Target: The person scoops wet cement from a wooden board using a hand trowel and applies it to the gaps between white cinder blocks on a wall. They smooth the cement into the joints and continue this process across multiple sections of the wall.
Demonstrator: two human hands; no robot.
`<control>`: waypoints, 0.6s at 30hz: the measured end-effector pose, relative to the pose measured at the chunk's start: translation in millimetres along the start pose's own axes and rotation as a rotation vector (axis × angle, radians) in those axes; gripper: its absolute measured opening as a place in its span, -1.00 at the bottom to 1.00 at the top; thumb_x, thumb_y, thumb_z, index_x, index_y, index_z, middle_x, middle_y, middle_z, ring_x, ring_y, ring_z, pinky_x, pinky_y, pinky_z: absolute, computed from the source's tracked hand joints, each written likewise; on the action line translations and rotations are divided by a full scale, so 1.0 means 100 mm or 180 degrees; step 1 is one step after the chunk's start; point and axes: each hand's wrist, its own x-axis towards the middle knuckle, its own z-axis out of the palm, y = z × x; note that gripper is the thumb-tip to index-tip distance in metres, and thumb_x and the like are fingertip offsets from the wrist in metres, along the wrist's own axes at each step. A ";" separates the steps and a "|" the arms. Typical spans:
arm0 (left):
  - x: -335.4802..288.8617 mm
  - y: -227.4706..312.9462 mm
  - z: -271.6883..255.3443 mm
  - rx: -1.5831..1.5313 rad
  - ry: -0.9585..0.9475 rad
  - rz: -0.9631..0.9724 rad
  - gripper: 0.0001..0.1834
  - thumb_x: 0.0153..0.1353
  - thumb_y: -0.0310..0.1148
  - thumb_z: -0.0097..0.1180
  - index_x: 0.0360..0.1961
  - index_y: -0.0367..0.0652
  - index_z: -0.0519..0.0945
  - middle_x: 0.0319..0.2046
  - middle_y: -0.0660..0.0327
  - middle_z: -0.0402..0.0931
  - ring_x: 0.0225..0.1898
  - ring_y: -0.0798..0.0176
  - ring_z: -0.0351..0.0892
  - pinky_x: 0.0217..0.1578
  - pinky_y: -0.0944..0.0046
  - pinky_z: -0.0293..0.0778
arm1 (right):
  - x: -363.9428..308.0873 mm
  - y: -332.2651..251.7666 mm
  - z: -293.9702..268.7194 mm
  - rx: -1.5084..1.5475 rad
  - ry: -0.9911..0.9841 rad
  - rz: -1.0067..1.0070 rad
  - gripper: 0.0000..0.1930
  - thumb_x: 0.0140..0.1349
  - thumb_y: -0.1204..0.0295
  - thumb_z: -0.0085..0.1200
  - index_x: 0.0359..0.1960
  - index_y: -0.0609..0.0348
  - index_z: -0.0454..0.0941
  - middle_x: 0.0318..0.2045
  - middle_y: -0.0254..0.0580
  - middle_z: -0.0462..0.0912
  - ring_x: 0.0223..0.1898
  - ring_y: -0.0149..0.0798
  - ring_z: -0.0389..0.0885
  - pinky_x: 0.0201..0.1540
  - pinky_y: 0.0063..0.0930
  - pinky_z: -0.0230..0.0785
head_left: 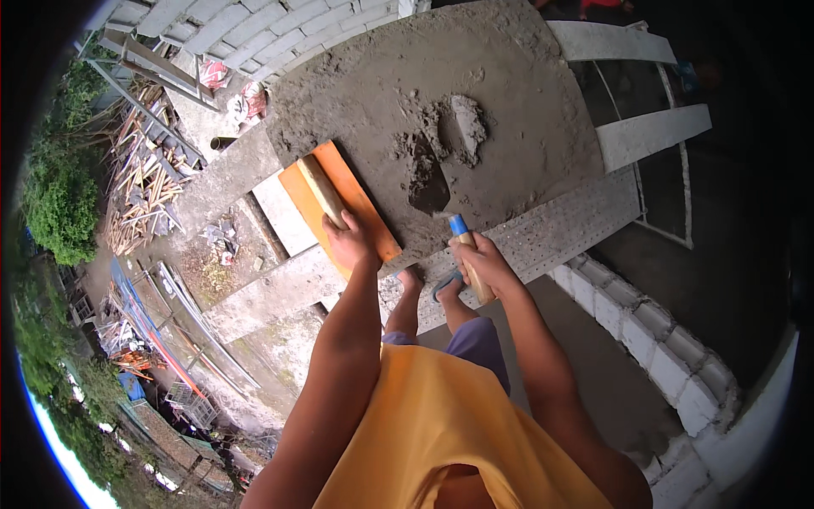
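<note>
My left hand (349,243) is closed round the wooden handle of an orange plastering float (360,193), held flat side down at the near left edge of the wet mortar (365,97). In my right hand (488,261) is a pointing trowel (430,188), gripped by its wooden handle with a blue collar. Its dark, mortar-smeared blade points away from me, over or on the mortar; I cannot tell if it touches. Just beyond the blade, to the right, sits a raised lump of mortar (467,127). The float's underside is hidden.
My feet stand on a narrow perforated plank (568,222) along the near edge of the mortar board. Pale planks (653,125) on a metal frame extend right. A hollow-block wall (636,327) runs at lower right. Far below left lie scrap wood (144,187) and pipes (199,314).
</note>
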 end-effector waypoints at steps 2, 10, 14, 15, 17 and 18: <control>0.01 -0.01 0.04 0.0052 0.0117 0.0080 -0.35 0.37 0.11 0.01 0.32 -0.09 0.44 -0.06 -0.18 0.67 -0.07 -0.28 0.66 -0.08 -0.14 0.54 | 0.13 0.12 0.17 -0.0052 -0.0300 0.0091 -0.74 0.36 0.29 0.18 -0.09 0.14 0.44 -0.55 -0.39 0.47 -0.63 -0.47 0.45 -0.60 -0.47 0.33; 0.01 0.06 0.01 0.0092 -0.0085 -0.0087 -0.34 0.39 0.17 -0.04 0.34 -0.01 0.42 -0.03 -0.14 0.67 -0.05 -0.27 0.66 -0.06 -0.14 0.53 | 0.75 -0.37 -0.03 -0.0167 -0.0205 -0.0205 -0.74 0.37 0.32 0.17 -0.10 0.12 0.35 -0.56 -0.35 0.49 -0.64 -0.44 0.45 -0.63 -0.46 0.34; 0.01 -0.02 0.04 0.0165 0.0156 0.0040 -0.35 0.38 0.15 -0.02 0.31 -0.07 0.45 -0.08 -0.16 0.68 -0.07 -0.28 0.67 -0.09 -0.14 0.55 | 0.85 -0.53 -0.27 0.0591 -0.0279 -0.0353 -0.75 0.40 0.27 0.15 -0.10 0.07 0.36 -0.49 -0.30 0.51 -0.58 -0.43 0.48 -0.60 -0.45 0.36; 0.01 -0.02 0.05 0.0148 0.0158 0.0010 -0.36 0.38 0.15 -0.01 0.30 -0.07 0.46 -0.09 -0.16 0.68 -0.08 -0.29 0.67 -0.09 -0.14 0.55 | 0.83 -0.54 -0.35 0.0830 -0.0367 -0.0319 -0.75 0.40 0.27 0.14 -0.10 0.07 0.35 -0.47 -0.29 0.52 -0.56 -0.42 0.49 -0.58 -0.45 0.37; -0.01 0.03 0.02 0.0084 0.0053 -0.0030 -0.36 0.37 0.14 -0.01 0.29 -0.06 0.46 -0.10 -0.16 0.68 -0.08 -0.28 0.67 -0.08 -0.14 0.55 | 0.80 -0.42 -0.56 0.1342 -0.0536 -0.0299 -0.70 0.46 0.18 0.04 0.06 0.03 0.36 -0.41 -0.28 0.49 -0.54 -0.45 0.44 -0.54 -0.49 0.35; -0.01 0.05 0.00 0.0031 0.0005 -0.0059 -0.37 0.37 0.14 -0.01 0.29 -0.06 0.47 -0.10 -0.16 0.68 -0.08 -0.28 0.67 -0.08 -0.14 0.55 | 0.76 -0.29 -0.66 0.1678 -0.0731 -0.0222 -0.67 0.47 0.15 0.01 0.12 0.01 0.34 -0.41 -0.30 0.47 -0.54 -0.46 0.41 -0.53 -0.51 0.34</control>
